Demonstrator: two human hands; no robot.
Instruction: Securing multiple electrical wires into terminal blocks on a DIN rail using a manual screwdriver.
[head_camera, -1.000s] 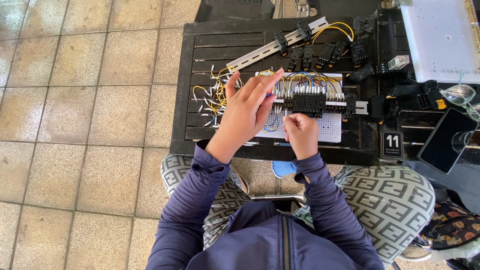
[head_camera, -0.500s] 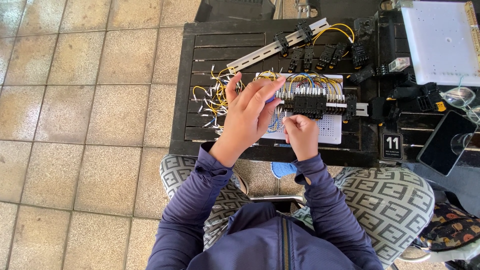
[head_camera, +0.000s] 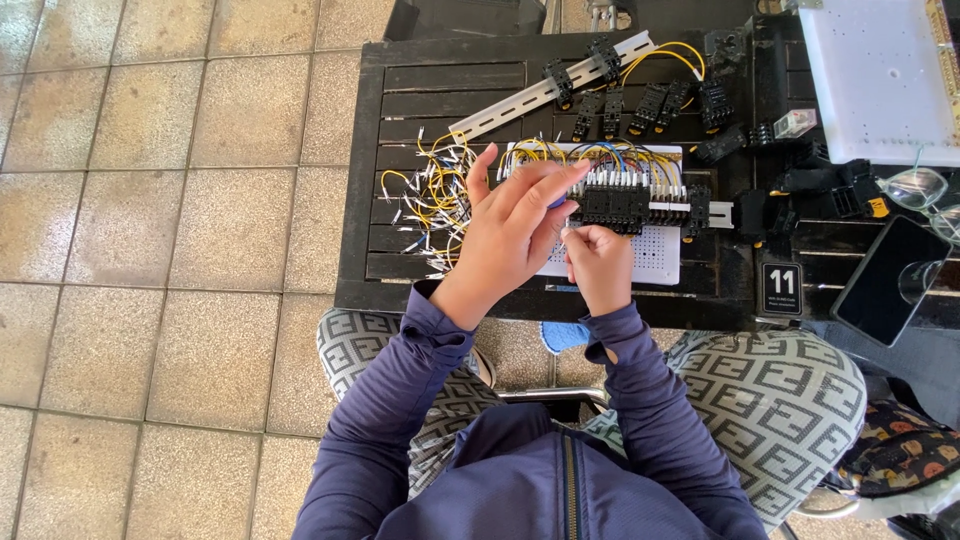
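Left hand (head_camera: 510, 235) hovered with its fingers spread apart and stretched toward the row of black terminal blocks (head_camera: 625, 200), the fingertips just at the blocks' left end; whether it pinched anything could not be told. The right hand (head_camera: 598, 262) sat just below that row, its fingers closed together around a small slim thing near the thumb, most likely a wire end or a little tool, too small to name. The blocks stood on a rail across a white perforated panel (head_camera: 655, 255) in the middle of the dark slatted desk (head_camera: 380, 180), with yellow, blue and black wires looping over their tops.

Judging by this, the step in hand was the wiring of the blocks' left end, one lead being fed or fastened there. The next move would call for a steady left hand to hold the lead in its opening while the right hand made it fast.

Left of the panel lay a loose tangle of yellow wires (head_camera: 435, 205). Behind it lay a bare metal rail (head_camera: 520, 95) set slantwise and several spare black sockets (head_camera: 660, 100). A white board (head_camera: 880, 75) lay at the far right, with a dark phone (head_camera: 890, 280) and a small numbered card (head_camera: 782, 288) nearer.
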